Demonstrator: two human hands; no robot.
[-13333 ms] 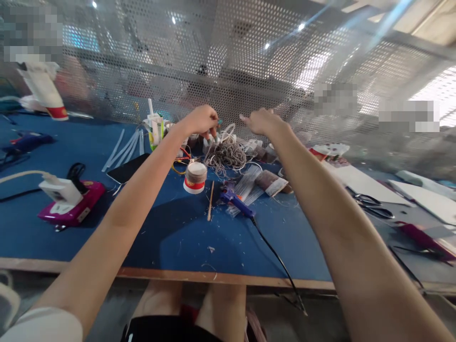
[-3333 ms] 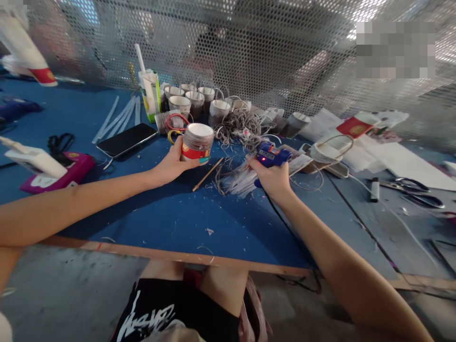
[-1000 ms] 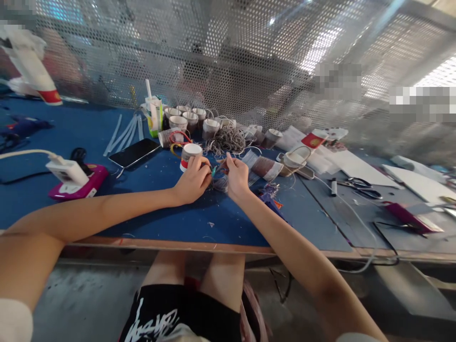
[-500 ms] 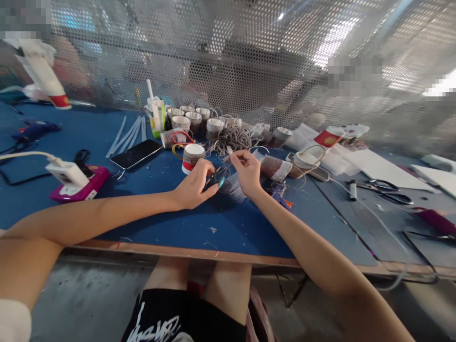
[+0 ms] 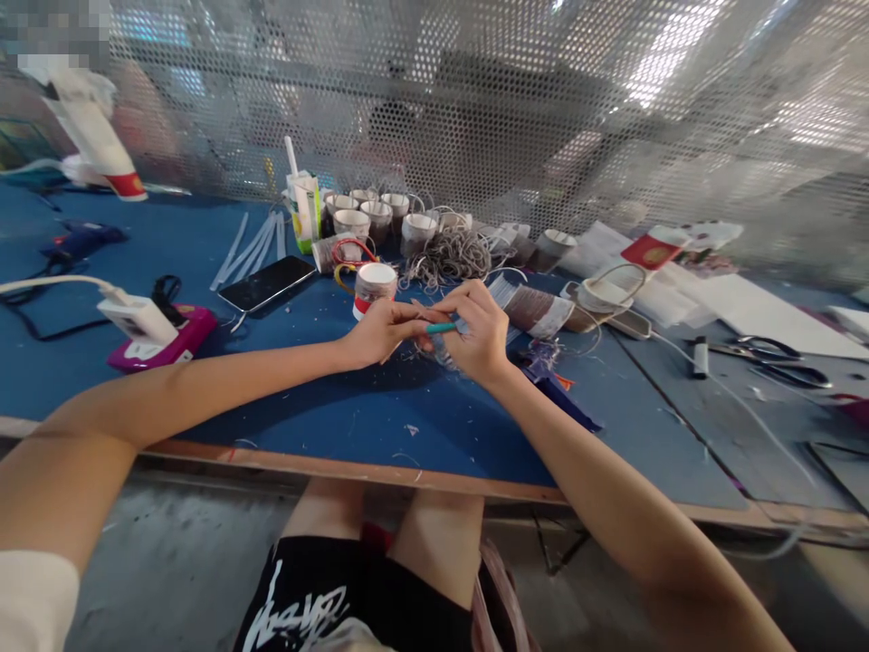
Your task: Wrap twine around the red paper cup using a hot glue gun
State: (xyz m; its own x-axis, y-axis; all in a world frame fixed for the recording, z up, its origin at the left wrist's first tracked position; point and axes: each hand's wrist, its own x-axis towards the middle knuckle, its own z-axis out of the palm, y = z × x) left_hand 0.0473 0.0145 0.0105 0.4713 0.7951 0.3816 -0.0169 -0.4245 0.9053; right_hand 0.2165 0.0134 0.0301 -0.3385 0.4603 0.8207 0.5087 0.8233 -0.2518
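Note:
My left hand (image 5: 382,332) is closed in a pinch, its fingertips meeting those of my right hand (image 5: 479,333) over the blue table. The right hand is curled closed too. A narrow teal piece (image 5: 441,328) lies along my left thumb tip; whether it is a nail or a held item I cannot tell. What the fingertips grip is hidden. Clear strands (image 5: 444,358) show just below them. Behind my left hand stands a white, grey and red cup (image 5: 376,286). A tangled heap of grey cord (image 5: 452,256) lies beyond the hands.
Several grey-wrapped cups (image 5: 351,224) stand at the back by a drink carton (image 5: 305,213). Leftward are a phone (image 5: 268,283), white strips (image 5: 251,249) and a magenta power strip (image 5: 196,335). Rightward lie a wrapped bundle (image 5: 539,311), a marker (image 5: 700,358) and scissors (image 5: 780,358).
My hands were apart and have come together, fingertips touching. The left has moved slightly right and up; the right fingers have curled lower. The whole view has shifted a little.

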